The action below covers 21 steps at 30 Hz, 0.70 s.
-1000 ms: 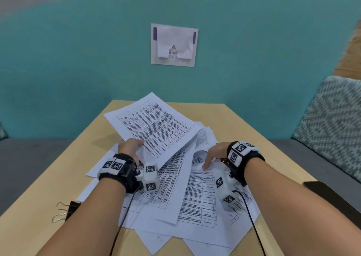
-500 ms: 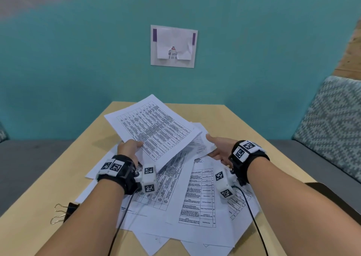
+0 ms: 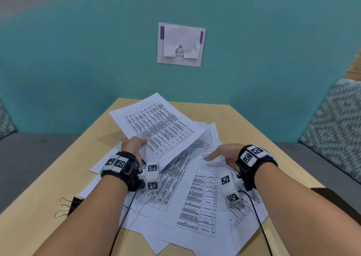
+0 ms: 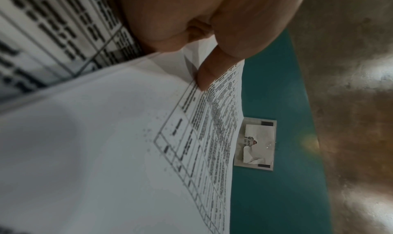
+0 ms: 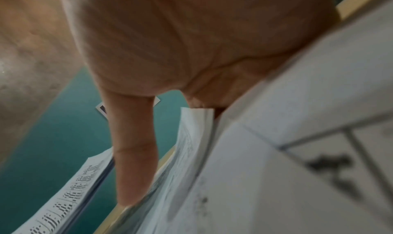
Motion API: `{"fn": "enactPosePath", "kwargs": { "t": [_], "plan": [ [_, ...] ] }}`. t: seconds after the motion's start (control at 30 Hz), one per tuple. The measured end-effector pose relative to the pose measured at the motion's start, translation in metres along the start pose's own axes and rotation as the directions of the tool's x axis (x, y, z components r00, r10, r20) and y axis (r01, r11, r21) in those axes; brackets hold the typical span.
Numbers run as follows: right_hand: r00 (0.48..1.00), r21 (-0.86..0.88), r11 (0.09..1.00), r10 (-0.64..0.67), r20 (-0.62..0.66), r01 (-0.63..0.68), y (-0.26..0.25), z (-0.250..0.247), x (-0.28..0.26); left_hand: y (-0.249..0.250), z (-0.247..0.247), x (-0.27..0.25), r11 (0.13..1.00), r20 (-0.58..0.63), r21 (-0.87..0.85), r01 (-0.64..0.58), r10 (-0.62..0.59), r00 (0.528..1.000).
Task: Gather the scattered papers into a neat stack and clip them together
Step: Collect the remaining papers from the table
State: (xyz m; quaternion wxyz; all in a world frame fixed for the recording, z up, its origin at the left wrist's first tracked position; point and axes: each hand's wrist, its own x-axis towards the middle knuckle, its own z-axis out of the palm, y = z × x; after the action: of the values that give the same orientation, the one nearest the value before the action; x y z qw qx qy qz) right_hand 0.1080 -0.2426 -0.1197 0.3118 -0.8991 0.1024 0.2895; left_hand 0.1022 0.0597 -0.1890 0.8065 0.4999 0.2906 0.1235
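Printed white papers (image 3: 195, 197) lie fanned across the wooden table (image 3: 244, 122). My left hand (image 3: 132, 144) grips a raised sheaf of sheets (image 3: 158, 126) by its near left edge. The left wrist view shows the thumb (image 4: 208, 72) pressed on top of that sheaf (image 4: 127, 136). My right hand (image 3: 222, 154) is to the right of the sheaf and pinches a loose sheet (image 3: 210, 138). Its thumb (image 5: 136, 170) lies along the top and its fingers are hidden beneath. A black binder clip (image 3: 70, 205) with wire handles lies at the table's near left, apart from both hands.
A teal wall with a taped paper notice (image 3: 180, 44) stands behind the table. Patterned cushions (image 3: 336, 122) sit on the grey bench at right. A dark flat thing (image 3: 332, 199) lies at the table's near right edge. Wrist cables trail over the near papers.
My right hand left the near sheets, reached out to a far right sheet, and now has drawn back left with its thumb on that sheet. The left hand kept the raised sheaf nearly still.
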Motion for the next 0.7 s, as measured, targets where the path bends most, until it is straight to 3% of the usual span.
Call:
{"fn": "enactPosePath", "kwargs": {
  "t": [0.17,0.3,0.43,0.7],
  "plan": [
    [0.998,-0.020,0.999,-0.027,-0.052,0.026,0.004,0.005,-0.023,-0.001,-0.001,0.002,1.000,-0.011,-0.002,0.002,-0.002,1.000],
    [0.989,-0.065,0.997,-0.055,-0.135,0.046,0.002,0.002,-0.005,-0.003,0.002,-0.006,1.000,0.009,0.008,-0.009,0.009,1.000],
    [0.954,-0.140,0.989,-0.090,-0.286,0.051,0.006,-0.013,0.001,-0.004,0.000,-0.001,0.999,0.013,0.024,0.029,-0.029,0.999],
    [0.867,-0.025,0.999,-0.052,-0.495,0.046,0.019,-0.060,-0.003,-0.002,0.001,-0.001,0.999,0.028,-0.042,0.034,-0.033,0.999]
  ]
}}
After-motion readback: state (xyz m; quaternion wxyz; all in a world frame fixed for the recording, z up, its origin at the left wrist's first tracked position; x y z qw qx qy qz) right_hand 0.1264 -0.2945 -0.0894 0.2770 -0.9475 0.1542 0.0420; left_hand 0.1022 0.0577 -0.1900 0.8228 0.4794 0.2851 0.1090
